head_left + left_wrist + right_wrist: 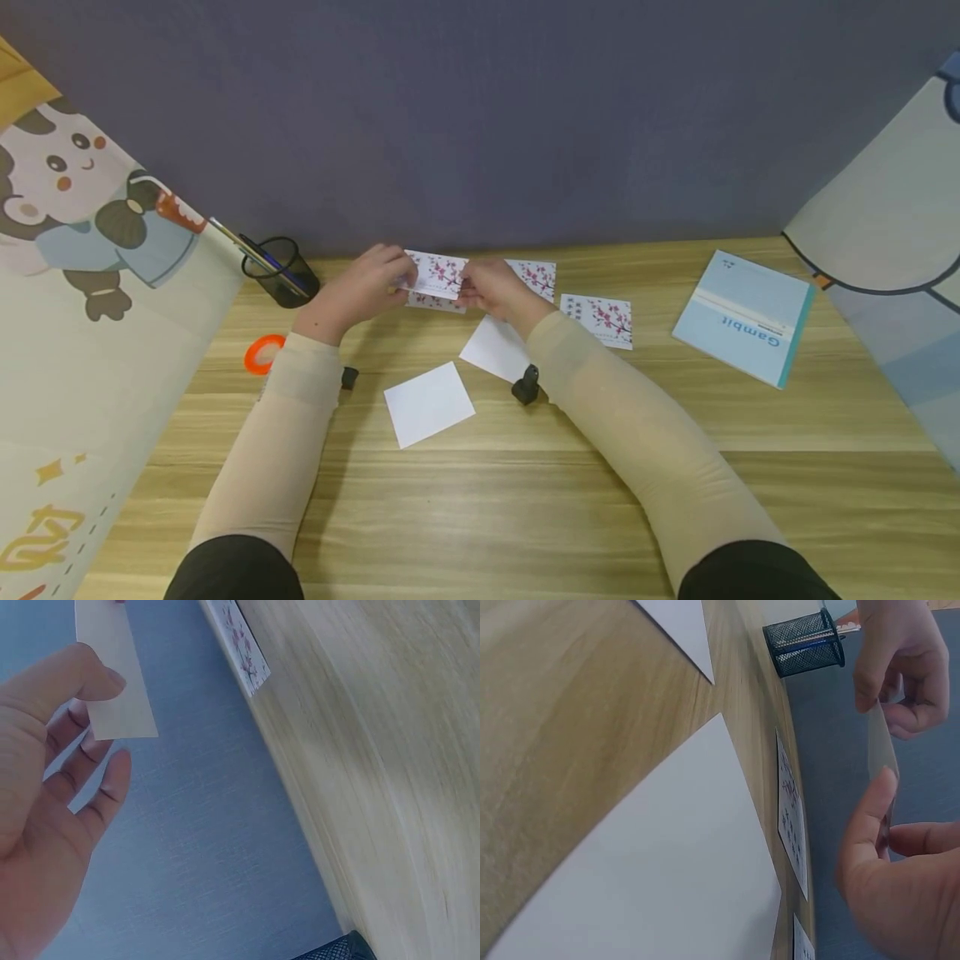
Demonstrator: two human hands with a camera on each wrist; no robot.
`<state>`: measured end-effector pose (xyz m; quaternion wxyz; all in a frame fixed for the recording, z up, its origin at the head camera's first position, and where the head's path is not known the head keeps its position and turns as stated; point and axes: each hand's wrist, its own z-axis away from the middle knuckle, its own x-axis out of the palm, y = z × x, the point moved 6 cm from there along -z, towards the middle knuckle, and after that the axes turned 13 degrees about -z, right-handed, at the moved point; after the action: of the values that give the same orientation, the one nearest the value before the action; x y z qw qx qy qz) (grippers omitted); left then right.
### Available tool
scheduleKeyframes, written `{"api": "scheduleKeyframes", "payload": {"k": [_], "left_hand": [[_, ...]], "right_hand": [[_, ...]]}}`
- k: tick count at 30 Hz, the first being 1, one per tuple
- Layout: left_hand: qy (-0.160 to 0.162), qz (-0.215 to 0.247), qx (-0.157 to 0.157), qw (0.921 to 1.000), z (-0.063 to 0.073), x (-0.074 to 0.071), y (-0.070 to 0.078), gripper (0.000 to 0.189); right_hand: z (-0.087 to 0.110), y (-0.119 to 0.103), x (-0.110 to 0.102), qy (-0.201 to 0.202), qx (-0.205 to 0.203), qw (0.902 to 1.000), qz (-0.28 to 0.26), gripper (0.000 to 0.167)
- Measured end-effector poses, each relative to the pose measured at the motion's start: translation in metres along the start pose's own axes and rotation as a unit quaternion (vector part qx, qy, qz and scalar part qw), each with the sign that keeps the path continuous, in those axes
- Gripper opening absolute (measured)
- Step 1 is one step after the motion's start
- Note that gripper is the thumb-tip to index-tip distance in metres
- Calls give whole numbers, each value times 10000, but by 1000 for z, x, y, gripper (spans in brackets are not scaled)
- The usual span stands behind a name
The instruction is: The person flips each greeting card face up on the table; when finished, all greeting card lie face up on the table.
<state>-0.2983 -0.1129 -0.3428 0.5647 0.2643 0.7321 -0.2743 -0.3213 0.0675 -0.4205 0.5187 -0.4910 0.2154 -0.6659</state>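
At upper center, the left hand [373, 279] and right hand [495, 287] are pinching opposite edges of a raised blossom-printed card [441, 277] near the gray panel [480, 125], while wood tabletop [465, 517] is extending from the lowest blank sheet [430, 405] to the bottom frame edge.

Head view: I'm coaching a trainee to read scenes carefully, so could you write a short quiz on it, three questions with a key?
1. True or false: the left hand and the right hand both grip the held card.
2. Which of these is farthest right in the head view?
a) the mesh cup
b) the light-blue notebook
c) the orange ring
3. Fill in: the printed side of the held card shows a branch with pink ____.

Key: 1. True. 2. b. 3. Blossoms.
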Motion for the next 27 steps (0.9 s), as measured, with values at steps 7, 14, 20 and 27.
{"api": "scheduleKeyframes", "payload": {"k": [7,14,20,27], "left_hand": [[-361,229,-426,9982,1,5,-5,25],[-935,955,-1238,9833,-1,11,-16,41],[-896,1614,-1962,9630,4,14,-30,54],[-941,2313,-2566,9337,8,19,-42,53]], "right_hand": [[0,0,-1,-53,-55,10000,-29,37],[0,0,-4,-87,-82,9999,66,39],[1,1,-6,-54,-11,9999,156,41],[1,2,-6,-42,43,9999,154,41]]}}
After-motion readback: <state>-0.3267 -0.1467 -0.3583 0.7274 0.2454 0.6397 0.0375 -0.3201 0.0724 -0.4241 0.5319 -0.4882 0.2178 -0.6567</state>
